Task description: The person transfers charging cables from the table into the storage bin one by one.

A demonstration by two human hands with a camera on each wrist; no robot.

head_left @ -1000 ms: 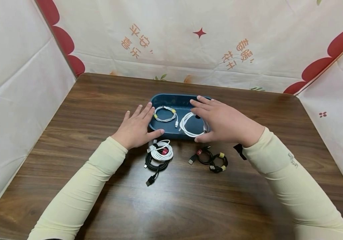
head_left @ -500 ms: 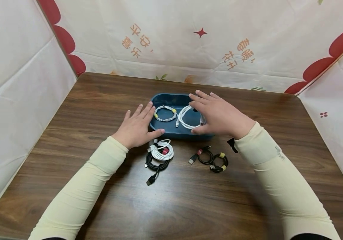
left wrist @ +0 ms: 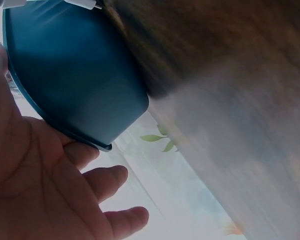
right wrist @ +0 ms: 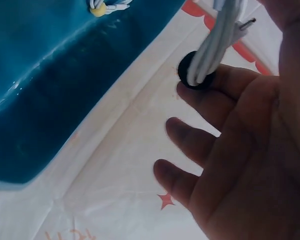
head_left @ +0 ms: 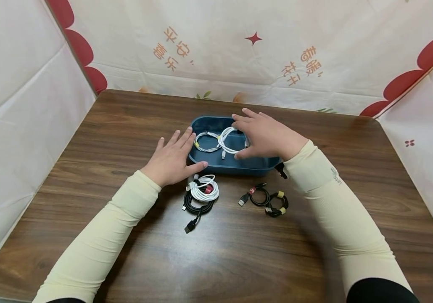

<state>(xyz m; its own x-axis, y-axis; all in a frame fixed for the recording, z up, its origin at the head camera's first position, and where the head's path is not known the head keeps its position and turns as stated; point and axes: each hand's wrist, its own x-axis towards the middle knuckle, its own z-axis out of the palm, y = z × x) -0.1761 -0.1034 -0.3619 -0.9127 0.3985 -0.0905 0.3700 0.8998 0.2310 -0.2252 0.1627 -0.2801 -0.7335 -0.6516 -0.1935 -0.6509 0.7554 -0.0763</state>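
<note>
A blue tray (head_left: 235, 169) stands on the table, with a thin white cable (head_left: 209, 150) coiled inside at its left, bound with yellow ties. My left hand (head_left: 172, 162) rests at the tray's left end, fingers spread and fairly straight along the rim; the left wrist view shows the palm beside the wall (left wrist: 85, 75). My right hand (head_left: 271, 136) holds a thicker coiled white cable (head_left: 222, 142) over the tray. This coil overlaps the thin one in the head view. In the right wrist view its black tie (right wrist: 185, 72) lies by the fingertips, while the other fingers extend free.
In front of the tray, a white cable coil (head_left: 212, 194) with a red tie lies on a black cable coil (head_left: 191, 208). To their right lie a black cable (head_left: 263, 203) with a red tie and another (head_left: 286, 202) with yellow ties. A printed cloth (head_left: 216, 59) hangs behind the table.
My right hand has moved left and slightly away from me, carrying the white cable further over the tray towards the thin coil. My left hand has stayed in place.
</note>
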